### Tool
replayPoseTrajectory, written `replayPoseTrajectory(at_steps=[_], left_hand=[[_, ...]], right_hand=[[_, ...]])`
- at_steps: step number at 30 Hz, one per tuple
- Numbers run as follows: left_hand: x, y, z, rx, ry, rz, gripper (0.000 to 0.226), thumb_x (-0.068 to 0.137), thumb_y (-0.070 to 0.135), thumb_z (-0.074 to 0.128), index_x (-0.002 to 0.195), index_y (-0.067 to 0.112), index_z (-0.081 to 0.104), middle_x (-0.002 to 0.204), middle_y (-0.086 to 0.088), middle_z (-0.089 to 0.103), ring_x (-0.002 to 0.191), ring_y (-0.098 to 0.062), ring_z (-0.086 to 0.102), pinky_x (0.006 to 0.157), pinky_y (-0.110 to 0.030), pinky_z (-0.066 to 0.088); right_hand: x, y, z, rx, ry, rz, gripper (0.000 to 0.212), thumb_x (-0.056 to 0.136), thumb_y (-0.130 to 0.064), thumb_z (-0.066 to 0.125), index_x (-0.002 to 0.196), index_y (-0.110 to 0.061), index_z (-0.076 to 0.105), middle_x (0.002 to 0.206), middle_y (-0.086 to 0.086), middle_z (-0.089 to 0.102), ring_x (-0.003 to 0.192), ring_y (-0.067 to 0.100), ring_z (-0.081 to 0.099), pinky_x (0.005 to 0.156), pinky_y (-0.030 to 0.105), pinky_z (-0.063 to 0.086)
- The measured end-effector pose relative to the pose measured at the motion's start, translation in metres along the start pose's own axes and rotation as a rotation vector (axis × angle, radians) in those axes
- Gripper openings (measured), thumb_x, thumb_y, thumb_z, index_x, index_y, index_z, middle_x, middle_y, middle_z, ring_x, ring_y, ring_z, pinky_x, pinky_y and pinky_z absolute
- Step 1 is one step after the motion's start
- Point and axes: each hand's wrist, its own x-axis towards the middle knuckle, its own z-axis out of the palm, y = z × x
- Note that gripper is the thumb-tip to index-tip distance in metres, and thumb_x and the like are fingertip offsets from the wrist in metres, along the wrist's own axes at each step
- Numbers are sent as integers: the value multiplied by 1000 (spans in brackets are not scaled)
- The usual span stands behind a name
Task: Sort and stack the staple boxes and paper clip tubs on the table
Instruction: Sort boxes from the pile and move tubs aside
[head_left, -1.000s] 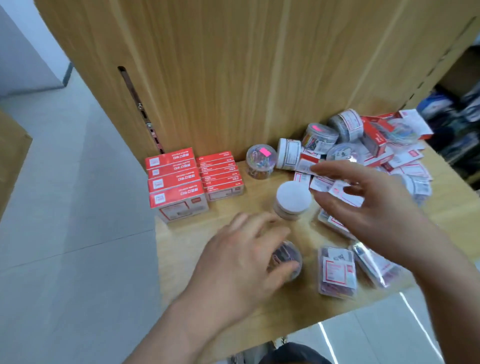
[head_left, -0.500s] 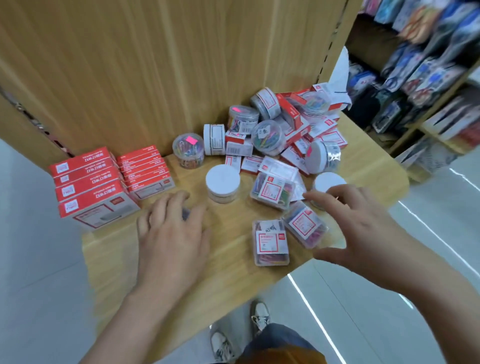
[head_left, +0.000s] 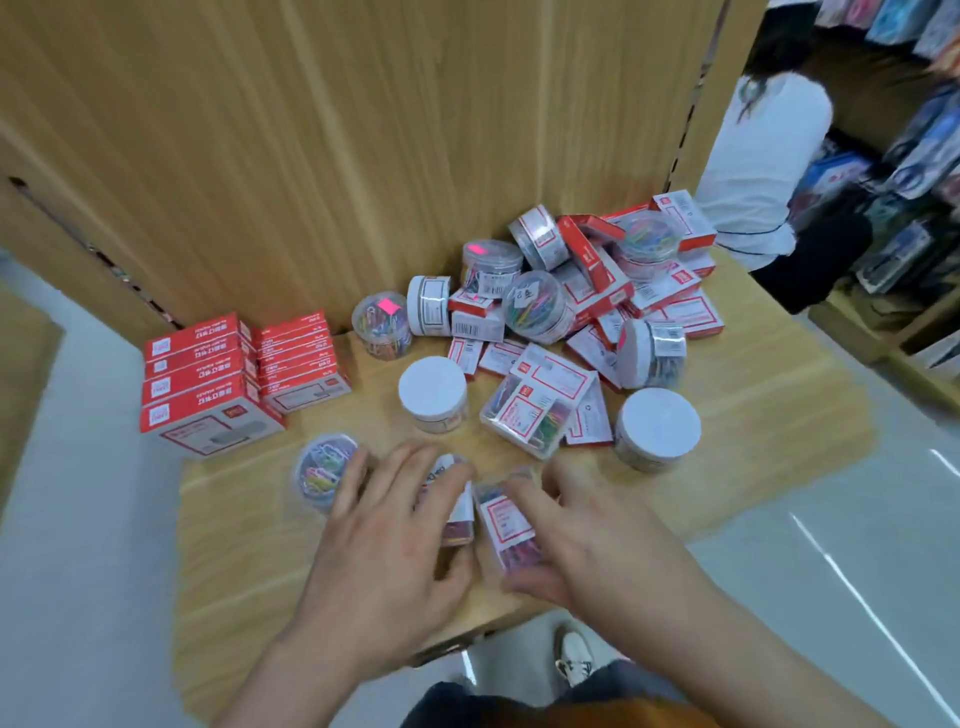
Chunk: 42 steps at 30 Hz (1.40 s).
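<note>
Both hands have converged: our left hand (head_left: 384, 551) curls round the left clip box (head_left: 457, 519), our right hand (head_left: 587, 540) round the right clip box (head_left: 506, 525), side by side at the table (head_left: 249, 519) near edge, lengthwise near-to-far.

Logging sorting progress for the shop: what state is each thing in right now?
staple boxes: stacked, two piles.
round tub: upright, loose.
left clip case: flat, under left hand, grip unclear.
right clip case: pinched by right hand.
back pile: unsorted.
</note>
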Motion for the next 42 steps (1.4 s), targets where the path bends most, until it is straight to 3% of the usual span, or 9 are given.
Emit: replayPoseTrajectory(at_steps=[5, 9, 16, 23, 25, 29, 32, 36, 42], left_hand=[[-1, 3, -9, 101, -18, -91, 75, 66, 42, 60, 137, 24, 41, 150, -2, 37, 142, -21, 26, 111, -53, 10], [7, -4, -13, 148, -34, -130, 82, 63, 38, 67, 137, 18, 41, 137, -1, 53, 134, -20, 40, 110, -58, 15], [6, -12, -46, -169, 216, 8, 74, 67, 14, 82, 134, 12, 50, 136, -3, 49, 127, -23, 45, 107, -40, 37], [5, 6, -27, -492, 3, -46, 82, 67, -4, 68, 136, 33, 45, 148, 13, 30, 135, -4, 33, 106, -20, 34], [4, 6, -26, -526, -61, -54, 89, 64, -8, 58, 139, 36, 40, 155, 16, 16, 141, 0, 18, 110, -15, 25], [0, 16, -33, -535, -155, -92, 98, 69, 21, 69, 143, 48, 11, 154, 26, -3, 140, 8, -3, 111, -15, 11], [0, 32, -27, -430, -4, -277, 100, 68, 57, 72, 143, 49, 6, 145, 25, 20, 132, 5, 19, 103, -14, 23], [0, 34, -11, -401, 53, -379, 92, 72, 43, 74, 145, 42, 18, 133, 16, 45, 118, -6, 43, 91, -20, 35], [-1, 15, -12, -482, -10, -367, 76, 68, 27, 78, 135, 35, 42, 123, 17, 51, 112, -6, 47, 90, -18, 36]], right_hand=[[10, -4, -4, 82, -58, -75, 65, 85, -49, 59, 136, -24, 27, 119, 4, 37, 95, 29, 58, 66, 34, 40], [14, 8, -7, 64, -116, -121, 80, 88, -46, 55, 147, -27, 5, 131, -2, 39, 106, 27, 57, 75, 35, 45], [25, -7, -5, -33, -70, 17, 76, 74, -72, 55, 126, -23, 29, 114, -5, 59, 95, 20, 64, 59, 31, 32], [24, -3, -11, -11, 81, -5, 74, 57, -78, 61, 101, -20, 50, 65, -4, 63, 57, 15, 64, 37, 21, 18], [24, 17, -26, 17, 55, -53, 60, 70, -65, 64, 111, -24, 48, 82, -7, 60, 80, 19, 65, 54, 31, 44], [45, 53, -50, -67, 142, -217, 71, 65, -33, 80, 128, -23, 52, 118, 3, 56, 106, 29, 53, 78, 43, 50], [60, 52, -48, -159, -26, -166, 86, 72, -54, 69, 145, -35, 27, 144, -6, 36, 130, 22, 31, 93, 46, 36], [62, 46, -22, -188, 115, -42, 81, 60, -74, 59, 127, -28, 50, 109, 2, 55, 105, 28, 47, 82, 47, 27], [62, 45, -3, -180, 292, -76, 67, 53, -34, 78, 116, -17, 60, 95, 6, 58, 91, 33, 54, 68, 41, 41]])
